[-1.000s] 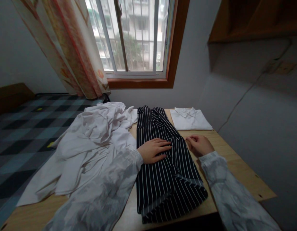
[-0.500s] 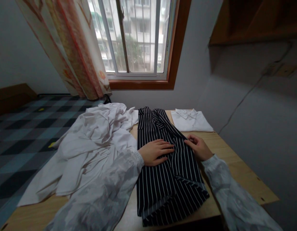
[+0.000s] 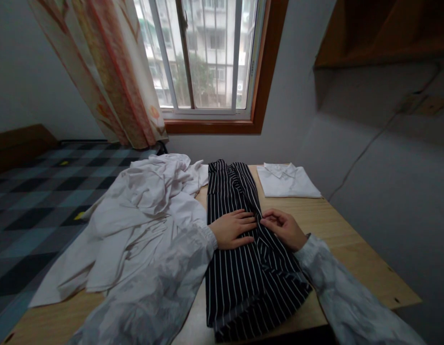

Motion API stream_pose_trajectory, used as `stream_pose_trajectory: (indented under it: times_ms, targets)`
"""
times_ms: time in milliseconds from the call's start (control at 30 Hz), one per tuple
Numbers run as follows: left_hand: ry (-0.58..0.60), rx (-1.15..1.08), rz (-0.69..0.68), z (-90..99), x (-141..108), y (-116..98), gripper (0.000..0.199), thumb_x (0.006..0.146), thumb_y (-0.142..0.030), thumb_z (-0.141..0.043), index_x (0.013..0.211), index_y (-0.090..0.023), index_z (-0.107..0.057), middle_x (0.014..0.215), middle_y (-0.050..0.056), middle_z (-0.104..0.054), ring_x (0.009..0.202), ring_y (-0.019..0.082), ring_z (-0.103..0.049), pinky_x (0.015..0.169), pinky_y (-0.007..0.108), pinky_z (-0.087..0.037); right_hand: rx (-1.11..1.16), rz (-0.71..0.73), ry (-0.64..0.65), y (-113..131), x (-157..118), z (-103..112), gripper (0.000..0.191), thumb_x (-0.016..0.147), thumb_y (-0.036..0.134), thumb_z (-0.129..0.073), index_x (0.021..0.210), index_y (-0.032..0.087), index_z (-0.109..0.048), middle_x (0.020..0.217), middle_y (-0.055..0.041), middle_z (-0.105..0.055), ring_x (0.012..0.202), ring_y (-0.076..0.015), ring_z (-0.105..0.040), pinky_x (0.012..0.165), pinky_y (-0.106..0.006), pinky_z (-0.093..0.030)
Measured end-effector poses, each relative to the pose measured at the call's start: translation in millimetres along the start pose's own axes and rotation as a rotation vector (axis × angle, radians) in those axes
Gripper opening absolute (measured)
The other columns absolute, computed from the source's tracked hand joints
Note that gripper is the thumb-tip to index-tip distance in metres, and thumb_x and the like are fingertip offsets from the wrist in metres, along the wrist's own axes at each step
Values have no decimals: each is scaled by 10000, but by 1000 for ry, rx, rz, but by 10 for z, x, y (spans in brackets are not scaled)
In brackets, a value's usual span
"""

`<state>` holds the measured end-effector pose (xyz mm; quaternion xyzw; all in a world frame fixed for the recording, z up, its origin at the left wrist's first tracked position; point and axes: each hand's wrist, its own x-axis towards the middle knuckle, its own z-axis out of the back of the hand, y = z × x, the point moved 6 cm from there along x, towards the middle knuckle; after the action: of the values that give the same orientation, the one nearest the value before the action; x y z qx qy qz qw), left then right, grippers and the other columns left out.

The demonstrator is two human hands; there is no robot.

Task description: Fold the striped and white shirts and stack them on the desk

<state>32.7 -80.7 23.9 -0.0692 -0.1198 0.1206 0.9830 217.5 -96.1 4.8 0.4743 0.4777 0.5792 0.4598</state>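
A black garment with white stripes point(image 3: 232, 280) lies lengthwise on the wooden table, its kind unclear to me. My left hand point(image 3: 233, 230) rests palm down across its middle, fingers stretched out and fairly flat. Close to those fingertips, my right hand point(image 3: 285, 229) pinches the garment's right edge between thumb and fingers. The cloth there is drawn inward and bunched, while the lower right corner flares outward. Part of the cloth under both hands is hidden.
Left of the garment spreads a rumpled heap of white clothing point(image 3: 150, 191). A folded white collared shirt point(image 3: 288, 184) lies at the table's point(image 3: 351, 249) back right. Beyond the left side is a bed with a checked cover point(image 3: 31, 206); a window point(image 3: 207, 57) and curtain point(image 3: 114, 72) are behind.
My right hand has moved left, bringing the garment's right edge in toward my left hand. The left hand stays nearly in place on the cloth.
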Motion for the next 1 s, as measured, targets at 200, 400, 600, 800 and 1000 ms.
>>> stream_pose_trajectory:
  times_ms: [200,400,600,800,1000]
  targets:
    - [-95,18,110,104,11,109,284,1096,-356,-512,1039,-199,-742,1106,96,-765,1159,266,-675,1166,446,-464,-90,14,266,36,-149,-126,364,977,557,-740,1073,206,-762,957,-75,-808,730,-186,-729,692,-325,-594]
    - [-238,-1,247,221,-30,219,167,1007,-322,-641,898,-199,-672,977,65,-721,1003,239,-670,959,386,-503,-417,300,241,257,-196,-58,172,1012,360,-672,1042,220,-768,895,-50,-780,772,-191,-708,723,-317,-563]
    - [-172,59,285,216,-47,180,252,931,-425,-729,1009,-198,-650,1054,79,-706,984,257,-658,910,388,-498,-562,479,211,278,-176,-83,69,979,238,-667,1034,241,-708,992,-58,-748,922,-226,-701,872,-382,-571]
    - [-80,66,337,242,-54,276,251,925,-408,-733,1058,-203,-675,1100,77,-694,1025,261,-653,926,385,-514,-740,545,272,178,-148,-136,293,934,270,-747,1220,237,-695,1378,-136,-687,1280,-311,-647,1121,-522,-516]
    - [32,113,382,368,-106,401,363,957,-531,-708,1096,-196,-695,1159,101,-697,1079,282,-670,941,389,-528,-845,546,258,175,-105,-211,401,946,260,-711,1342,225,-658,1482,-148,-643,1354,-323,-619,1166,-549,-493]
